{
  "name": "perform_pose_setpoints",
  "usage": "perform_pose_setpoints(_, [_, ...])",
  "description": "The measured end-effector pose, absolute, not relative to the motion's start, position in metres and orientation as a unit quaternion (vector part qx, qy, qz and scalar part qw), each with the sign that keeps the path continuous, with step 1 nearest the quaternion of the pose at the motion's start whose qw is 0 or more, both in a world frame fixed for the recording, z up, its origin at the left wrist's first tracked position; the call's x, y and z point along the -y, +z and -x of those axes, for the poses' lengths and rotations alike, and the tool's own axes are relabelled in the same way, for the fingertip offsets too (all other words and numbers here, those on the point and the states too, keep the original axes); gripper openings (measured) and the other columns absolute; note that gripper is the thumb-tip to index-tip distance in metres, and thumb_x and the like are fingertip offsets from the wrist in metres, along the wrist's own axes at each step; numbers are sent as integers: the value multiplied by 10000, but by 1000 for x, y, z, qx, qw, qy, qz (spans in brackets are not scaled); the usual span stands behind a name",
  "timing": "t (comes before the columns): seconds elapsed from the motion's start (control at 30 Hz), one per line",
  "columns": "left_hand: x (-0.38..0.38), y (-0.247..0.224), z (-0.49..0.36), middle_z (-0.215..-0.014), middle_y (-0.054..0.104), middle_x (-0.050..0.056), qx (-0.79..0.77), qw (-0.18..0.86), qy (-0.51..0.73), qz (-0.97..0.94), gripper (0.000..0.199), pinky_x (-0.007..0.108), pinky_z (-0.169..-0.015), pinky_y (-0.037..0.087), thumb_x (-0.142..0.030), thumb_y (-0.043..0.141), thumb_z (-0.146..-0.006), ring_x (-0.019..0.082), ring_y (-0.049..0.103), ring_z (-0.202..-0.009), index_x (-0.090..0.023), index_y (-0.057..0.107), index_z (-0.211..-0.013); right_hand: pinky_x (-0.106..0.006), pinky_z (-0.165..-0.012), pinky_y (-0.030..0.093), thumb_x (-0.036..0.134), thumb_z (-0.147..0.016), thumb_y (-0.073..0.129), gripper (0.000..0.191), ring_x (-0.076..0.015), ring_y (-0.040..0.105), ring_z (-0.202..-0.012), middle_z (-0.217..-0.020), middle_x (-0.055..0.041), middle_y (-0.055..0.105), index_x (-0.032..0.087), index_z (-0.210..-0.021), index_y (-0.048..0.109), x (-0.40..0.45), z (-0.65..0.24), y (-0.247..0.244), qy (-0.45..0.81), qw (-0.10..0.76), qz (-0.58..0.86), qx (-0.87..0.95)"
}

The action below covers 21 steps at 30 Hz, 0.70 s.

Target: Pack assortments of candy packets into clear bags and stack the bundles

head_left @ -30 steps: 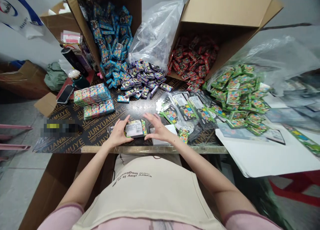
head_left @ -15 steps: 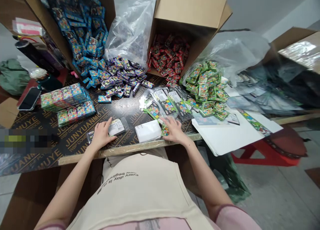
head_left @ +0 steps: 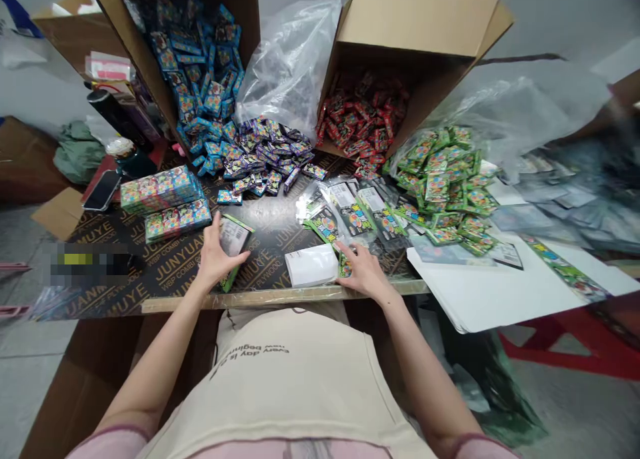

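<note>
**A:** What's the left hand [head_left: 214,258] got?

**B:** A green-edged packet [head_left: 233,244], tipped up on one edge near the table's [head_left: 280,300] near side. The hand is half open with its fingers spread, and it seems to be holding the packet against its palm side. The thumb is hard to make out.

**A:** How will that packet handle?

**B:** Light, I'd judge, and fairly stiff, like card in a slick clear sleeve. A flat grip could slip, so the green side edges look like the better hold.

**A:** And the right hand [head_left: 363,274]?

**B:** Loosely curved and open, with its fingertips resting on a small green packet [head_left: 345,266]. That sits just right of a white pouch [head_left: 311,266]. It doesn't look gripped.

**A:** Will the small one be harder to pick up?

**B:** Probably. It looks thin and a bit flexible, so a pinch at its edge would suit it best.

**A:** What's around them?

**B:** Far left, a box of blue packets [head_left: 200,66]. Beside it lies a purple heap [head_left: 267,158], then a box of red packets [head_left: 363,116]. A green heap [head_left: 440,186] lies to the right.
</note>
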<state>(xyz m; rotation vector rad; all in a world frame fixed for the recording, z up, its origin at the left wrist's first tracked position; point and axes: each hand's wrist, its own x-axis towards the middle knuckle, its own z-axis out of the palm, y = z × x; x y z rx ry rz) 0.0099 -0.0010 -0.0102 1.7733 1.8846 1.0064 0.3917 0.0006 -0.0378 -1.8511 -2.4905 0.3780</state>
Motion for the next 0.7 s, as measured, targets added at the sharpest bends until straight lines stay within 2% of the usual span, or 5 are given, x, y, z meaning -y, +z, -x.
perform_pose_setpoints(0.13, [2, -13, 7, -1544, 314, 130, -653, 219, 477, -546, 1149, 406, -1191, 231, -377, 841, -618, 294, 314, -1432, -248, 160, -1534, -424, -899, 466, 303, -718, 634, 761, -334, 565, -1065, -1142, -159, 591, 156, -1432, 417, 5, -403, -40, 113, 71, 597, 791])
perform_pose_setpoints(0.3, [0, -15, -5, -1588, 252, 110, -627, 244, 521, -525, 1222, 413, -1194, 230, -368, 873, -576, 282, 293, -1450, -284, 123, -1537, -444, -975, 447, 402, -767, 643, 754, -326, 538, -1186, -1274, -153, 564, 199, -1447, 388, -4, -394, -26, 90, 214, 566, 791])
perform_pose_setpoints(0.4, [1, -12, -27, -1564, 310, 113, -615, 276, 513, -532, 1210, 427, -1184, 259, -370, 864, -589, 288, 351, -1421, -287, 119, -1538, -481, -967, 431, 414, -769, 659, 721, -338, 527, -1215, -1321, -159, 550, 207, -1421, 431, -16, -370, -14, 87, 226, 527, 815])
perform_pose_setpoints(0.57, [1, -14, -37, -1575, 290, 115, -633, 270, 483, -542, 1181, 432, -1198, 225, -375, 854, -598, 304, 317, -1437, -275, 142, -1536, -476, -1029, 397, 435, -759, 696, 677, -317, 521, -1233, -1329, -142, 563, 203, -1363, 496, -41, -344, 9, 107, 301, 498, 806])
perform_pose_setpoints(0.7, [-9, -24, -25, -1551, 301, 199, -702, 257, 383, -543, 1172, 476, -1168, 270, -335, 835, -620, 332, 324, -1428, -193, 122, -1539, -492, -1035, 404, 451, -752, 712, 668, -320, 537, -1213, -1303, -131, 585, 219, -1346, 515, -52, -346, 14, 125, 325, 516, 783])
